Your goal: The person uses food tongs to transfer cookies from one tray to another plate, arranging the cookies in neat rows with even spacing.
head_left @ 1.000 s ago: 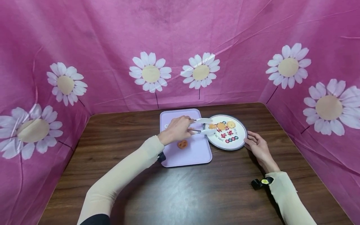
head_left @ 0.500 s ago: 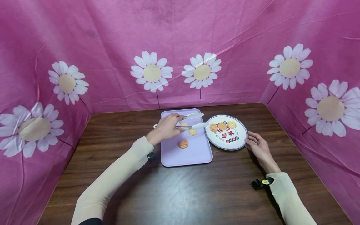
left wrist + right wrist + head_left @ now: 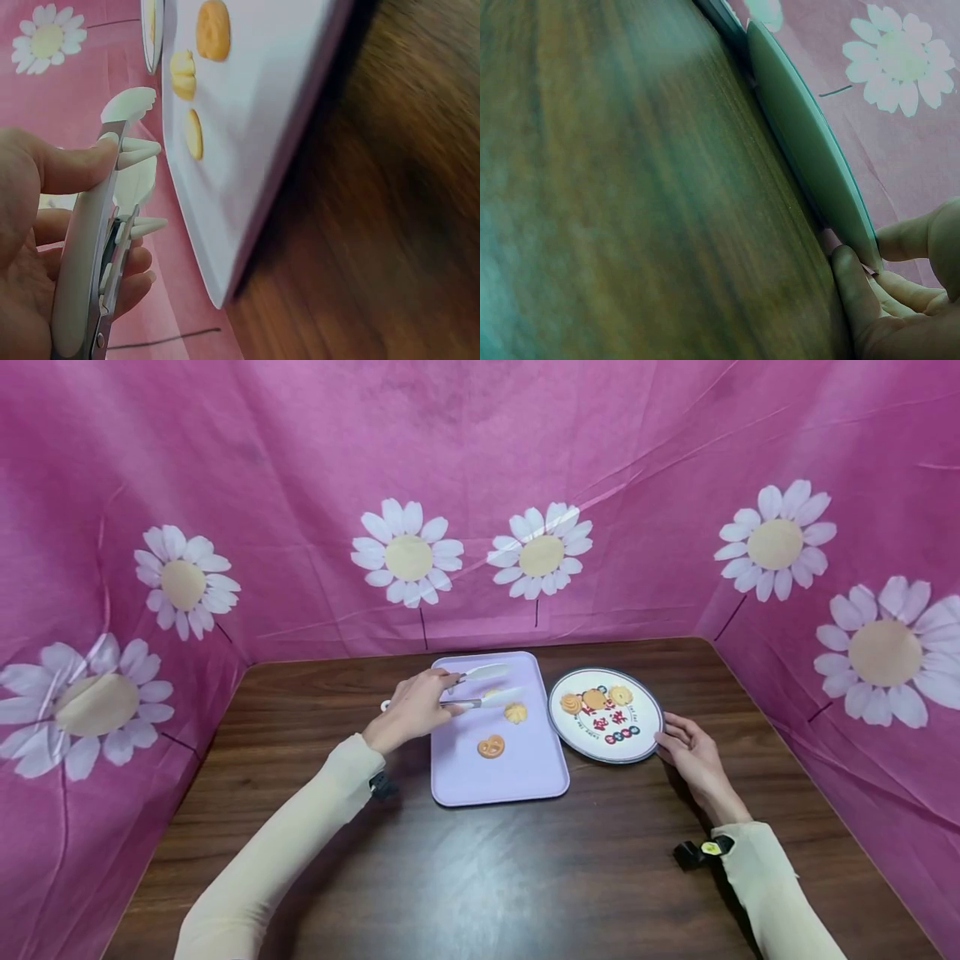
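hands (image 3: 411,708) (image 3: 690,755) beside tray (image 3: 525,777), plate (image 3: 641,745)

The table (image 3: 525,860) is dark brown wood grain. On it lie a lilac tray (image 3: 465,777) with orange-yellow cookies (image 3: 491,747) and, to its right, a white plate (image 3: 637,739) with a dark rim and red and blue print. The tongs (image 3: 480,686) are white. The backdrop (image 3: 300,460) is magenta with white daisies.

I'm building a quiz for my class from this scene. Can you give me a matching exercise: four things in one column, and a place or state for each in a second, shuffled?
1. tongs
2. round plate
3. lilac tray
4. heart-shaped cookie

a. touched at its rim by the right hand
b. lies alone near the tray's middle
c. gripped in the left hand
d. left of the plate

Pairs: 1-c, 2-a, 3-d, 4-b
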A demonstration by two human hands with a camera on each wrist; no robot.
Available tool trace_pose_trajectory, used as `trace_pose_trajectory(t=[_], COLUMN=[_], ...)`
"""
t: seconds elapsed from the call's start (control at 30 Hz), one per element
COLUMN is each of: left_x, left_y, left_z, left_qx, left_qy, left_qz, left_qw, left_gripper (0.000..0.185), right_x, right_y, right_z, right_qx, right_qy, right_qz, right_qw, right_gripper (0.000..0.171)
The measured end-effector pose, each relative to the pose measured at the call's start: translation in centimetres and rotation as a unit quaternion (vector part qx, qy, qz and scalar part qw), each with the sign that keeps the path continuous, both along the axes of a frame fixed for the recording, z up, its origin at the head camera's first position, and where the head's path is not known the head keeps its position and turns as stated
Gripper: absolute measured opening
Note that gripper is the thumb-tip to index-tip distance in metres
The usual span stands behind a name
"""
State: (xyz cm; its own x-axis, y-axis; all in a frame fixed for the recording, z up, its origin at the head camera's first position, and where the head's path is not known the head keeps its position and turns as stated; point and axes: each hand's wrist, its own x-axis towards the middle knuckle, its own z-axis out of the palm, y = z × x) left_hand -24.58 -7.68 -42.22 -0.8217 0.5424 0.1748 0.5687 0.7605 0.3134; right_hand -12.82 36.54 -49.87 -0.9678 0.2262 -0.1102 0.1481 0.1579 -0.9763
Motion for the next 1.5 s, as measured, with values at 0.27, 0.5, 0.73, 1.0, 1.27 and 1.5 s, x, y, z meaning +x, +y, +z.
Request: trace_pose_trajectory(t=[0.27,0.5,0.73,1.0,1.27,1.5], left_x=[0.0,0.1,0.1,0.4,0.4,0.7], left_y=[-1.4,-1.9,-1.9,-2.1,-2.1,-2.1], left_z=[-0.5,-0.9,-1.2,-1.6,-2.0,-2.3], left_qx=[-0.015,-0.027,-0.02,-0.017,-0.011,0.0], left_qy=[-0.004,-0.01,-0.016,-0.019,-0.009,-0.017], left_qz=[0.008,0.012,0.006,0.008,0.004,0.011], left_qw=[0.9998,0.9995,0.9997,0.9996,0.9999,0.9998], left_gripper=[0.051,0.054,0.052,0.051,0.049,0.047], right_x=[-0.2,-0.1,-0.2,-0.2,-0.1,-0.2], right_y=[-0.1,-0.2,0.0,-0.1,0.0,-0.1], right_z=[0.1,0.0,-0.2,-0.2,-0.4,-0.3], right_qx=[-0.008,0.024,0.003,-0.01,-0.028,-0.001], right_qy=[0.006,-0.01,-0.005,-0.003,0.006,-0.008], right_qz=[-0.004,-0.005,-0.003,-0.007,-0.008,-0.007], right_qw=[1.0,1.0,1.0,1.0,1.0,1.0], right_gripper=[0.064,0.063,0.064,0.065,0.066,0.066])
